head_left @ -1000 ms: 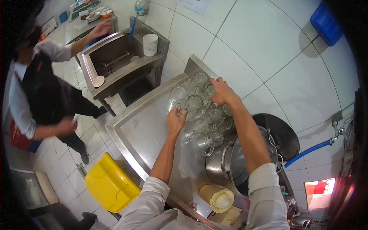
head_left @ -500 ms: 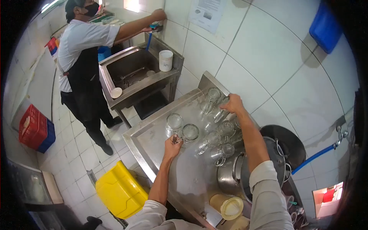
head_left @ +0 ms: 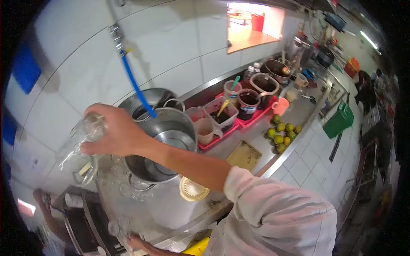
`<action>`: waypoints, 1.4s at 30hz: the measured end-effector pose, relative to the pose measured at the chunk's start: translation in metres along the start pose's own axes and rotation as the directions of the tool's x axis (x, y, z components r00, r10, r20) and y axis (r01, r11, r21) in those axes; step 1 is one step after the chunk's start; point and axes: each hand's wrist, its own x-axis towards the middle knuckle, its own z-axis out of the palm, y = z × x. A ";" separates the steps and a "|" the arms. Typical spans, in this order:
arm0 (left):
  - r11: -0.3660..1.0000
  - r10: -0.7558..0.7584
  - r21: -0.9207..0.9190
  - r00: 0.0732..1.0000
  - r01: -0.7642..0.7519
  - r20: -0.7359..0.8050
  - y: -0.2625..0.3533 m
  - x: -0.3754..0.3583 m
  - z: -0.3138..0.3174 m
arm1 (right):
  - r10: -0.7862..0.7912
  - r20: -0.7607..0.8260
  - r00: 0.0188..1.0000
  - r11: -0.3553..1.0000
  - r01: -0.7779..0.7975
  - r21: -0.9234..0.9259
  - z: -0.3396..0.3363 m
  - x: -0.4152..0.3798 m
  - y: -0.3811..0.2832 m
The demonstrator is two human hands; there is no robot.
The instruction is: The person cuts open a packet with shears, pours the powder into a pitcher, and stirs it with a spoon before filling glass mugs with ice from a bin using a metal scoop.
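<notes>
My right hand [head_left: 114,130] is raised over the counter at left, its fingers closed round a clear glass mug [head_left: 92,127]. Just below it, a glass vessel [head_left: 85,170] shows a pale piece; whether my hand touches it is unclear. At the bottom, my left hand [head_left: 139,243] is closed at the handles of glass mugs [head_left: 121,226], blurred by motion. Several more glass mugs [head_left: 124,185] stand on the steel counter [head_left: 171,213], beside a large open steel pot [head_left: 171,147].
A blue hose [head_left: 134,85] hangs over the pots. Along the wall are red trays [head_left: 256,119] with tubs. A yellow juicer [head_left: 193,189], cutting board [head_left: 244,155] and green-orange fruits [head_left: 279,132] lie on the counter. Another person's arm [head_left: 47,213] is at lower left, by a sink [head_left: 81,230].
The view has swung to the right, bringing in the long counter with tubs and fruits. My right hand has risen from the counter with a glass mug in it.
</notes>
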 end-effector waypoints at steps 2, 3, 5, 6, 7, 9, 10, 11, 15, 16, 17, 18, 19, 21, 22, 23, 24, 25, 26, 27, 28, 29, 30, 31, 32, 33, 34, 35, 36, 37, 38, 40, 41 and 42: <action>0.966 -0.068 -0.250 0.997 0.071 0.022 -0.041 0.016 -0.021 | 0.028 -0.143 0.989 0.982 0.000 0.190 -0.059 -0.050 -0.012; 0.975 -0.050 -0.215 0.999 0.052 0.016 -0.033 0.005 -0.020 | 0.106 -0.222 0.969 0.922 -0.012 0.387 -0.088 -0.073 -0.011; 0.989 0.024 -0.148 1.000 -0.022 0.017 -0.002 -0.024 -0.021 | 0.205 -0.268 0.941 0.708 0.047 0.705 -0.152 -0.127 0.006; 0.987 0.049 -0.156 0.998 -0.043 0.034 0.015 -0.037 -0.019 | 0.208 -0.254 0.944 0.575 0.092 0.813 -0.187 -0.159 0.016; 0.990 0.107 -0.104 0.992 -0.101 0.061 0.033 -0.051 -0.019 | 0.243 -0.264 0.933 0.549 0.092 0.831 -0.219 -0.196 0.019; 0.980 0.186 -0.089 0.974 -0.176 0.126 0.068 -0.085 -0.018 | 0.332 -0.311 0.891 0.559 0.080 0.825 -0.268 -0.263 0.005; 0.971 0.239 -0.068 0.954 -0.230 0.181 0.084 -0.107 -0.016 | 0.388 -0.354 0.851 0.596 0.061 0.801 -0.286 -0.295 -0.004; 0.959 0.282 -0.055 0.931 -0.277 0.233 0.102 -0.130 -0.017 | 0.458 -0.390 0.799 0.584 0.060 0.810 -0.305 -0.337 0.002; 0.867 0.458 -0.065 0.736 -0.495 0.498 0.176 -0.238 -0.024 | 0.636 -0.462 0.617 0.513 0.109 0.851 -0.358 -0.482 0.016; 0.836 0.487 -0.084 0.663 -0.542 0.568 0.193 -0.269 -0.028 | 0.669 -0.449 0.593 0.452 0.155 0.878 -0.369 -0.514 0.014; 0.802 0.512 -0.112 0.579 -0.587 0.634 0.213 -0.302 -0.031 | 0.708 -0.423 0.566 0.386 0.192 0.902 -0.388 -0.542 0.008; 0.763 0.533 -0.149 0.481 -0.629 0.696 0.231 -0.335 -0.035 | 0.700 -0.416 0.581 0.385 0.185 0.904 -0.410 -0.564 -0.001; 0.720 0.553 -0.194 0.382 -0.666 0.741 0.253 -0.369 -0.035 | 0.692 -0.406 0.596 0.373 0.186 0.909 -0.425 -0.581 -0.008; 0.607 0.598 -0.340 0.130 -0.718 0.791 0.294 -0.441 -0.030 | 0.701 -0.395 0.593 0.371 0.170 0.913 -0.456 -0.615 -0.031; 0.544 0.611 -0.425 -0.005 -0.724 0.791 0.317 -0.478 -0.022 | 0.710 -0.401 0.579 0.389 0.152 0.909 -0.475 -0.627 -0.043; 0.479 0.620 -0.516 -0.143 -0.710 0.772 0.343 -0.520 -0.007 | 0.682 -0.405 0.609 0.389 0.167 0.906 -0.496 -0.637 -0.051; 0.440 0.610 -0.581 -0.247 -0.684 0.753 0.371 -0.566 0.008 | 0.654 -0.409 0.637 0.388 0.181 0.904 -0.517 -0.647 -0.058; 0.421 0.587 -0.627 -0.329 -0.656 0.740 0.402 -0.615 0.022 | 0.655 -0.427 0.624 0.470 0.105 0.876 -0.537 -0.659 -0.064; 0.443 0.543 -0.646 -0.386 -0.622 0.745 0.435 -0.668 0.037 | 0.651 -0.446 0.614 0.548 0.026 0.836 -0.559 -0.670 -0.069; 0.469 0.497 -0.659 -0.442 -0.588 0.747 0.469 -0.721 0.051 | 0.643 -0.466 0.608 0.618 -0.053 0.784 -0.580 -0.678 -0.072; 0.494 0.426 -0.684 -0.536 -0.537 0.728 0.483 -0.756 0.069 | 0.726 -0.446 0.523 0.594 -0.152 0.790 -0.603 -0.684 -0.076; 0.323 0.554 -0.776 -0.556 -0.542 0.619 0.481 -0.794 0.090 | 0.685 -0.467 0.559 0.643 -0.162 0.749 -0.624 -0.690 -0.074; 0.135 0.653 -0.828 -0.580 -0.543 0.487 0.480 -0.828 0.107 | 0.641 -0.487 0.594 0.689 -0.165 0.706 -0.645 -0.695 -0.067; 0.041 0.493 -0.754 -0.643 -0.656 0.586 0.495 -0.860 0.113 | 0.589 -0.506 0.630 0.736 -0.162 0.657 -0.667 -0.699 -0.056; -0.077 0.323 -0.674 -0.658 -0.735 0.681 0.507 -0.888 0.119 | 0.597 -0.519 0.612 0.746 -0.187 0.639 -0.686 -0.703 -0.045; -0.139 0.275 -0.682 -0.689 -0.718 0.670 0.508 -0.910 0.130 | 0.598 -0.524 0.607 0.751 -0.197 0.630 -0.706 -0.708 -0.036; -0.200 0.228 -0.689 -0.717 -0.697 0.659 0.507 -0.935 0.150 | 0.596 -0.529 0.603 0.758 -0.206 0.619 -0.724 -0.701 -0.029; -0.259 0.178 -0.695 -0.740 -0.671 0.649 0.508 -0.957 0.167 | 0.596 -0.535 0.599 0.764 -0.217 0.608 -0.742 -0.694 -0.022; -0.296 0.134 -0.701 -0.755 -0.649 0.642 0.508 -0.975 0.180 | 0.636 -0.565 0.526 0.747 -0.233 0.623 -0.761 -0.692 -0.013; -0.336 0.088 -0.705 -0.766 -0.625 0.637 0.507 -0.991 0.190 | 0.594 -0.566 0.571 0.794 -0.305 0.526 -0.784 -0.690 -0.002; -0.374 0.039 -0.708 -0.773 -0.599 0.634 0.504 -1.005 0.202 | 0.555 -0.558 0.616 0.830 -0.366 0.421 -0.806 -0.688 0.009; -0.414 -0.030 -0.664 -0.719 -0.623 0.694 0.483 -1.035 0.232 | 0.582 -0.520 0.625 0.810 -0.498 0.309 -0.848 -0.673 0.022; -0.427 -0.078 -0.646 -0.686 -0.633 0.723 0.484 -1.047 0.244 | 0.566 -0.503 0.653 0.813 -0.542 0.212 -0.870 -0.661 0.032; -0.467 -0.089 -0.630 -0.676 -0.620 0.731 0.489 -1.057 0.263 | 0.555 -0.482 0.678 0.807 -0.578 0.116 -0.892 -0.650 0.044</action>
